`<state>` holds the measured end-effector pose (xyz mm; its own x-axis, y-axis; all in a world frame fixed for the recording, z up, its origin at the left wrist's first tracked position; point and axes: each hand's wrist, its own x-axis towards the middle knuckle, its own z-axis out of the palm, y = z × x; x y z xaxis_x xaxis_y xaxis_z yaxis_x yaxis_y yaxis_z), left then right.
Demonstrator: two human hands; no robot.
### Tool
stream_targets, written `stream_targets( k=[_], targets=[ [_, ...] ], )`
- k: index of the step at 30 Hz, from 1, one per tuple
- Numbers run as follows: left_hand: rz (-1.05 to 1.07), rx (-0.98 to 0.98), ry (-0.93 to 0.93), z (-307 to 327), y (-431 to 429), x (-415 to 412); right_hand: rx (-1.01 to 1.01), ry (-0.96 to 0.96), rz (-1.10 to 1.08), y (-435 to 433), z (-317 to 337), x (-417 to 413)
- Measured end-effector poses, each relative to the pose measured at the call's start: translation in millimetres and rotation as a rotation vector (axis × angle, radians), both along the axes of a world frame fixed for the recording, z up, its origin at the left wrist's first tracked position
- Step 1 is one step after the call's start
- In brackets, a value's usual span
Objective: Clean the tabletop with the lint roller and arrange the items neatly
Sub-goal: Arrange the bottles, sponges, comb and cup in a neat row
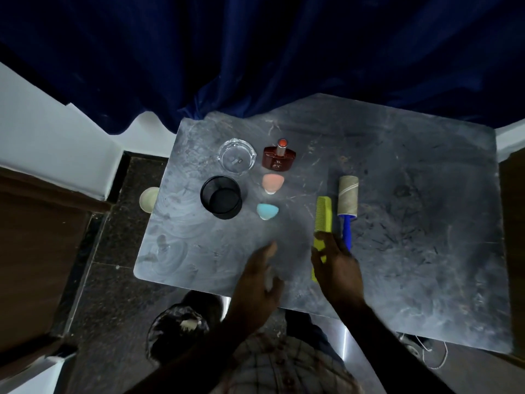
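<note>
Head view. The lint roller lies right of centre on the tabletop, long axis running up-frame, blue handle toward you. Your right hand, clasped on the yellow comb, sits just below that handle and is nearer; your left hand hovers spread, empty.

You face a dark blue curtain hanging behind the far edge of the grey scratched table. White wall at left, dark speckled floor below. The light is dim.
</note>
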<state>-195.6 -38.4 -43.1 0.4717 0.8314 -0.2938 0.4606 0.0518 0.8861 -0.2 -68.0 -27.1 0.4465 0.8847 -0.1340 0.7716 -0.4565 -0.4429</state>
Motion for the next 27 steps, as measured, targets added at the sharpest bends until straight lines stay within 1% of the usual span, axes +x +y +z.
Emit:
stream_targets(
  k=[2,3,5,7,14,17,20,27],
  targets=[
    [-0.155,0.017,0.030,0,-9,6,-0.129,-0.140,0.053,-15,-2,2],
    [-0.221,0.039,0.057,-2,-10,11,-0.197,-0.182,0.069,-20,-4,2],
    [-0.302,0.080,0.109,-5,-10,22,-0.302,-0.211,0.078,-25,-7,0],
    [-0.325,0.110,0.146,-9,-8,30,-0.351,-0.207,0.082,-25,-10,-2],
    [-0.308,0.189,0.214,-16,-14,39,-0.370,-0.159,0.157,4,-12,-6],
    [-0.300,0.123,0.224,-13,-3,45,-0.385,-0.119,0.190,29,-13,-5],
    [-0.259,0.097,0.229,-11,11,51,-0.394,-0.072,0.191,52,-9,-3],
    [-0.138,0.036,0.178,-10,31,67,-0.438,-0.019,0.189,78,-8,3]
  ],
)
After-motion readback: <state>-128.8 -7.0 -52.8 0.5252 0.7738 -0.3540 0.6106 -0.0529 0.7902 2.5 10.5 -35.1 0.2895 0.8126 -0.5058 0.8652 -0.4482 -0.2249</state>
